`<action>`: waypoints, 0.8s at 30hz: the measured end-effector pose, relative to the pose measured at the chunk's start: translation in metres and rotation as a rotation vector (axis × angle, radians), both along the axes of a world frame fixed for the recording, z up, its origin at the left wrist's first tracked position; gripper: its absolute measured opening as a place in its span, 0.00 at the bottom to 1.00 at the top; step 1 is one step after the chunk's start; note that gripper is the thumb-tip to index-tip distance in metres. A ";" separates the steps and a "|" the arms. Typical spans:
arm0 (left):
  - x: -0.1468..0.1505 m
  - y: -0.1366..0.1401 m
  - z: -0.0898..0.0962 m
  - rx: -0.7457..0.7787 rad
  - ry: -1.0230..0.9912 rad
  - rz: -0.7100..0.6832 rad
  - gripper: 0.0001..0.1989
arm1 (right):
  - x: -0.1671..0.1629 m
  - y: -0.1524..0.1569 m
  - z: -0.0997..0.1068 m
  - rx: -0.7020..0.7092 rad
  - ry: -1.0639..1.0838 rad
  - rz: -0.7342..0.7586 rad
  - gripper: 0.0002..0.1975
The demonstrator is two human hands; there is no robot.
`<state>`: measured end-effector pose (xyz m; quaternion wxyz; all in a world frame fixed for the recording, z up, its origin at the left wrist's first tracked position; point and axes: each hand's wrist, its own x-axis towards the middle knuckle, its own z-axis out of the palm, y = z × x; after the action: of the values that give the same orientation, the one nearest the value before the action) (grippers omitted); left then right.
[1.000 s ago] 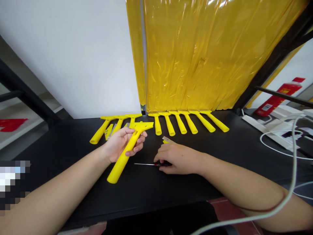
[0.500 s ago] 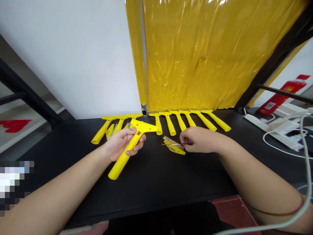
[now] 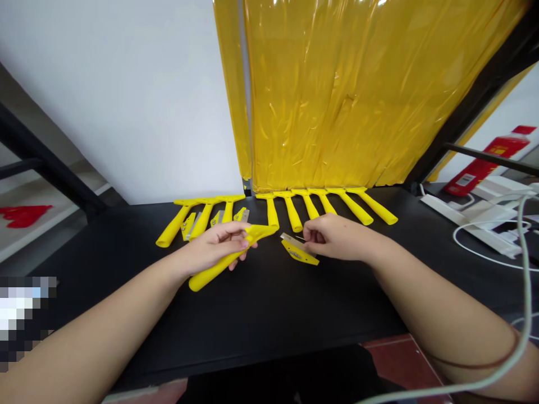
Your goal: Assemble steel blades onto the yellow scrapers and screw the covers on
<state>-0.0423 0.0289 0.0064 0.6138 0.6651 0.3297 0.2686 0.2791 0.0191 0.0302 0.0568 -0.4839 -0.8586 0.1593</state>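
Observation:
My left hand [image 3: 223, 247] is wrapped round a yellow scraper handle [image 3: 210, 273], whose wide head is now turned nearly edge-on. My right hand [image 3: 330, 237] is closed on a small screwdriver [image 3: 300, 238]; only a bit of its thin metal shaft shows, the grip being hidden in the fingers. Just below that hand lies a yellow scraper blade plate [image 3: 298, 252] with a metal blade along its upper edge, flat on the black table [image 3: 269, 314]. A gap separates the plate from the handle in my left hand.
Several yellow scraper handles [image 3: 366, 210] lie in a row along the table's back edge, with more blade plates [image 3: 189, 226] between those on the left. White power strips and cables [image 3: 475, 224] and a red bottle [image 3: 484, 163] are at the right.
My left hand has rolled the scraper handle over, so its head went from face-up to edge-on. My right hand has shifted slightly left, and less of the screwdriver shows.

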 end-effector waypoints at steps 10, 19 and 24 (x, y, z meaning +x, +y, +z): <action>0.005 -0.010 0.006 0.733 0.427 -0.140 0.15 | -0.019 0.002 -0.020 0.089 -0.058 0.110 0.07; 0.006 -0.009 0.003 0.842 0.596 -0.184 0.17 | -0.023 -0.007 -0.019 0.038 -0.008 0.076 0.06; 0.006 -0.011 0.003 0.875 0.681 -0.159 0.18 | -0.026 -0.011 -0.018 0.026 -0.014 -0.065 0.05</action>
<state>-0.0366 0.0183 0.0091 0.1579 0.9298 0.3159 0.1032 0.2527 0.0082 0.0118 0.0621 -0.5118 -0.8449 0.1430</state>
